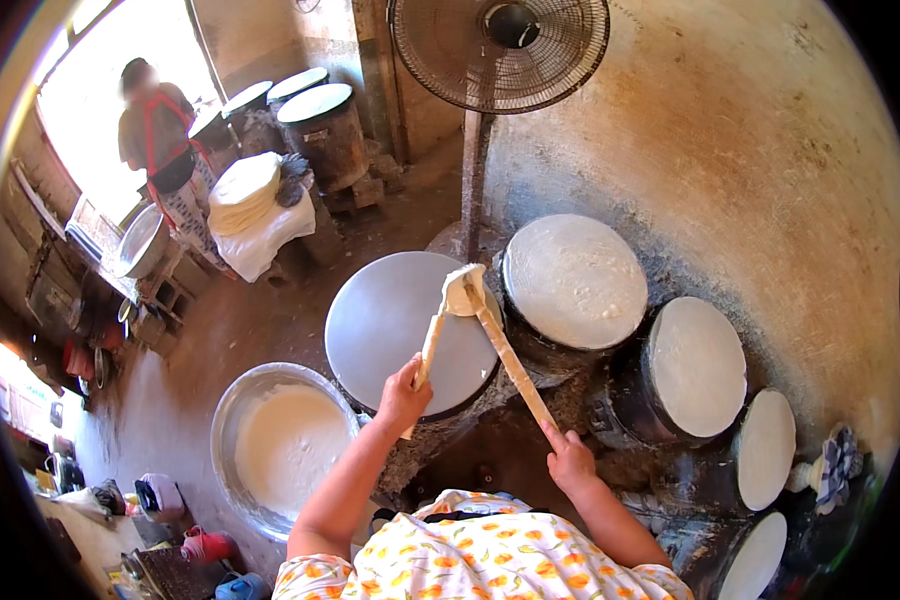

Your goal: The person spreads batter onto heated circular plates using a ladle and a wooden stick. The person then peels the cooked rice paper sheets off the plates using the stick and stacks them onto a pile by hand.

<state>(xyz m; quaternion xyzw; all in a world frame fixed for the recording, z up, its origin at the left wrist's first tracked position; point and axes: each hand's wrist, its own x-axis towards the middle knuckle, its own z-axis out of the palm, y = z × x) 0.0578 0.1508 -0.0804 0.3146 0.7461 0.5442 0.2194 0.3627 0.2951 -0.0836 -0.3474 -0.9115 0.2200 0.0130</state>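
Observation:
My left hand [405, 395] is closed around the handle of a batter-coated ladle [459, 294], whose head is over a round flat griddle [397, 330]. A long, flat batter-coated stick [511, 364] is gripped near its lower end by my right hand [570, 459]; its far end meets the ladle's head. Whether the ladle holds batter cannot be told. Left of my left forearm stands a wide metal basin [221, 450] of white batter [292, 446]. To the right, a second griddle [576, 281] carries a white layer, as does a third [699, 366].
More covered drum stoves [766, 450] curve along the right wall. A standing fan [499, 52] rises beyond the griddles. At the upper left, a person [157, 135] stands near stacked flatbreads [246, 187] and several drums [326, 142]. Jugs [208, 545] stand at the lower left.

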